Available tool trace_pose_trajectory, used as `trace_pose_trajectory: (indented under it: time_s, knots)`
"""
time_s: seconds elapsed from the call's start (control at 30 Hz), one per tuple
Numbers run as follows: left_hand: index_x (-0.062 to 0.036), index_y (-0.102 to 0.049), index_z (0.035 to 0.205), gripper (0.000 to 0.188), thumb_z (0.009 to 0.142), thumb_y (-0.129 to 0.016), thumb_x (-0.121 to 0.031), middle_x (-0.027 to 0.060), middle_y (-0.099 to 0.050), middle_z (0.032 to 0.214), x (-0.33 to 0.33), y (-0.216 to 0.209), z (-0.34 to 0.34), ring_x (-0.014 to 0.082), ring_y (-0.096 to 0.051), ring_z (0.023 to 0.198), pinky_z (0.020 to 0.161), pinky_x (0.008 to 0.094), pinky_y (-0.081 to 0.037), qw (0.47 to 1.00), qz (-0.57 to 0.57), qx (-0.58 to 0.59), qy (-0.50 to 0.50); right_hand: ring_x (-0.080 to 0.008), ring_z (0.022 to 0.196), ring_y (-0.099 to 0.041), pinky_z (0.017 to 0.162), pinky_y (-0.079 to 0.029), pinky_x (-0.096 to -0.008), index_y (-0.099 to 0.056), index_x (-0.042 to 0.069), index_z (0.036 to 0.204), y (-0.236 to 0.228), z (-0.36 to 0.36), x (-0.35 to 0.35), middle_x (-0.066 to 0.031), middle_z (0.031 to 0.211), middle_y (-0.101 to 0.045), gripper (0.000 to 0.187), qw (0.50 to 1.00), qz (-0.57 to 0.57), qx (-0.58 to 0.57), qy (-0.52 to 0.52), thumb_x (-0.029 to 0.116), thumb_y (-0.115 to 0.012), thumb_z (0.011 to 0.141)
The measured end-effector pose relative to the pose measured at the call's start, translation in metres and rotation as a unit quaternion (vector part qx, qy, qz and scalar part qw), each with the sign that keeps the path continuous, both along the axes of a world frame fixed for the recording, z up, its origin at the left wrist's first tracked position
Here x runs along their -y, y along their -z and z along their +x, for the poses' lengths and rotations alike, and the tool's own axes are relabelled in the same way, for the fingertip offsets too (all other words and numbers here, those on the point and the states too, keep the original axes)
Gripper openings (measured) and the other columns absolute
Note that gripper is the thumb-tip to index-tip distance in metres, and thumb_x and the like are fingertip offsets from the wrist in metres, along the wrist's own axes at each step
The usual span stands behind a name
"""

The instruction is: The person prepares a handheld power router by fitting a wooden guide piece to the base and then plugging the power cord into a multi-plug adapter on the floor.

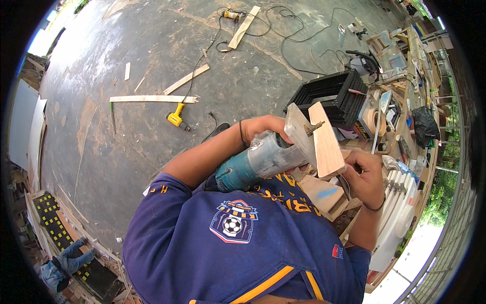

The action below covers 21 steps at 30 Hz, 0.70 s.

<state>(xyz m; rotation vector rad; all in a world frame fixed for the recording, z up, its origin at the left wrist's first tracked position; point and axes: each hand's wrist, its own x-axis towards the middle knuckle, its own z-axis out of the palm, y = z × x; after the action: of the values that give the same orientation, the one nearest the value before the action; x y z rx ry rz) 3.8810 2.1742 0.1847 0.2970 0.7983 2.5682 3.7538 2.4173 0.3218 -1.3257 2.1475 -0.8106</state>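
The teal, clear-housed power router (253, 161) is clamped in the left hand (274, 126). A pale, flat wooden block (327, 142), pinched at one end by the right hand (365, 177), sits close by the dark metal bit (315, 127); if that snags, the slight pinch could slip.

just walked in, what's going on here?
A person holds a teal handheld router in the left hand and a short wooden block in the right hand. The block is close to the router's base plate, with the bit by its edge; whether they touch is unclear. A yellow power tool lies on the floor.
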Motion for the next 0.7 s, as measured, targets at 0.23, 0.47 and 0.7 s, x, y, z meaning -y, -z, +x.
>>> trace_pose_trajectory:
  time_s: [0.23,0.47,0.7]
  knots:
    - [0.0072,-0.049,0.125,0.052,0.077,-0.059,-0.008,0.0247,-0.059,0.116,0.0,0.007,-0.001,0.0349,-0.061,0.102,0.087,0.0447,-0.052,0.999,0.03,-0.011,-0.004,-0.0166,0.055,-0.049,0.052,-0.037,-0.0296,-0.059,0.001,0.072,0.001,0.004,0.002,-0.0063,0.06,-0.052,0.028,0.999,-0.021,-0.027,0.004,0.025,-0.069,0.081]
    - [0.0067,-0.049,0.126,0.053,0.077,-0.061,-0.007,0.0221,-0.059,0.119,0.0,0.015,-0.002,0.033,-0.06,0.105,0.09,0.0433,-0.051,0.999,0.03,0.014,-0.026,-0.0169,0.061,-0.052,0.057,-0.04,-0.0289,-0.063,0.001,0.084,-0.003,0.005,0.002,-0.0068,0.067,-0.056,0.031,0.999,-0.001,-0.029,0.018,0.03,-0.071,0.077]
    - [0.0074,-0.049,0.125,0.054,0.077,-0.063,-0.01,0.0236,-0.059,0.116,0.0,0.011,-0.004,0.0332,-0.061,0.102,0.087,0.0449,-0.051,0.996,0.089,0.01,0.019,-0.011,0.067,-0.055,0.063,-0.045,-0.0261,-0.064,-0.004,0.09,0.005,0.01,-0.012,-0.006,0.074,-0.061,0.044,0.988,0.053,0.121,0.084,0.036,-0.073,0.076]
